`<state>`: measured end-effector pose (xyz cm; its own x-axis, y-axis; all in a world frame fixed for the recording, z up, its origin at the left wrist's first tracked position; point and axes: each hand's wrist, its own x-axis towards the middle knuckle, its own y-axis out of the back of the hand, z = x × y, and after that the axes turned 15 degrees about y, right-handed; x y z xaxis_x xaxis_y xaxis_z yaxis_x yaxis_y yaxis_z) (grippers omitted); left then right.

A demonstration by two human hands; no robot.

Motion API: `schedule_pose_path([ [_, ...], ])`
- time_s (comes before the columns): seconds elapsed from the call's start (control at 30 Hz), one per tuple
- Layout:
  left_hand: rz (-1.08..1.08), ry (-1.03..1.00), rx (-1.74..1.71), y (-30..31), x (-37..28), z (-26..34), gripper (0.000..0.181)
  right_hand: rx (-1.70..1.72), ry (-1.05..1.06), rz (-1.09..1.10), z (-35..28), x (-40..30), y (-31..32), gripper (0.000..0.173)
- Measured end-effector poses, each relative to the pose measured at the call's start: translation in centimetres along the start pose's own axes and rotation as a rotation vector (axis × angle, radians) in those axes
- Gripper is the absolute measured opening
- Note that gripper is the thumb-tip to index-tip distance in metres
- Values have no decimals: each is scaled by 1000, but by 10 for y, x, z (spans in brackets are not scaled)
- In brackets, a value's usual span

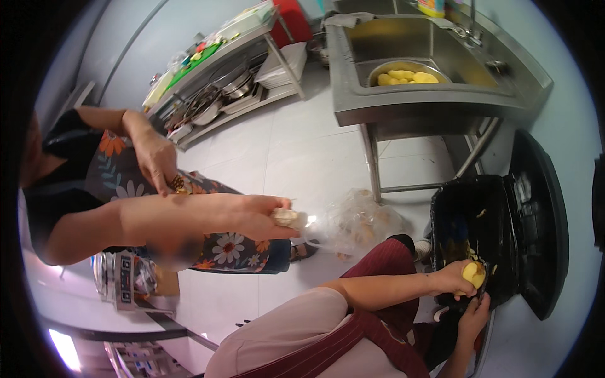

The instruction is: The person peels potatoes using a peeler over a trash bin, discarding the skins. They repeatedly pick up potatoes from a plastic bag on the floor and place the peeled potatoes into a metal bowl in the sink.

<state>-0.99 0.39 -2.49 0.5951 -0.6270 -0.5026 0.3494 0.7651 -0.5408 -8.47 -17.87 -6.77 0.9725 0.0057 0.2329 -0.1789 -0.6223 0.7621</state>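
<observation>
My left hand [456, 282] holds a partly peeled yellow potato [473, 274] over the black-lined waste bin [453, 189]. Close below it, my right hand [475, 313] grips a thin dark tool [485, 282] against the potato's side; its exact kind is unclear. Pale peelings [472, 253] lie inside the bin. A co-worker's hand [260, 217] reaches in from the left, holding a pale bulb [286, 218], apparently garlic. Yellow peeled potatoes [401, 77] sit in a round metal bowl [375, 75] in the steel sink.
The bin's black lid [543, 227] stands raised against the wall. A clear plastic bag [359, 222] with brownish contents rests on the floor left of the bin. Above it is the steel sink stand [371, 160]. A steel shelf table [250, 106] holds pots and a green cutting board [194, 66].
</observation>
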Motion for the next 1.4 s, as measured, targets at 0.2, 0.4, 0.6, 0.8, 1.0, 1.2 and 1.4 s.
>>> schedule_pose_path([
  [0.2,-82,29,-22,-8,-5,10,46,246,-48,9,-5,0,-2,27],
  [0.4,-64,17,25,-6,-13,16,43,292,-122,91,-17,4,-2,24],
  [0.6,-53,-4,52,-10,-27,15,42,178,-68,40,-5,2,-2,27],
  [0.8,-71,-2,84,-10,-23,7,45,320,-255,119,-12,5,8,23],
  [1.0,-173,84,-34,-9,-23,6,47,610,-350,81,-26,11,21,18],
  [1.2,-302,101,-196,-7,-22,3,49,710,-161,234,-43,14,17,23],
  [1.4,-337,90,-187,-7,-32,-4,57,912,-222,236,-36,10,7,30],
])
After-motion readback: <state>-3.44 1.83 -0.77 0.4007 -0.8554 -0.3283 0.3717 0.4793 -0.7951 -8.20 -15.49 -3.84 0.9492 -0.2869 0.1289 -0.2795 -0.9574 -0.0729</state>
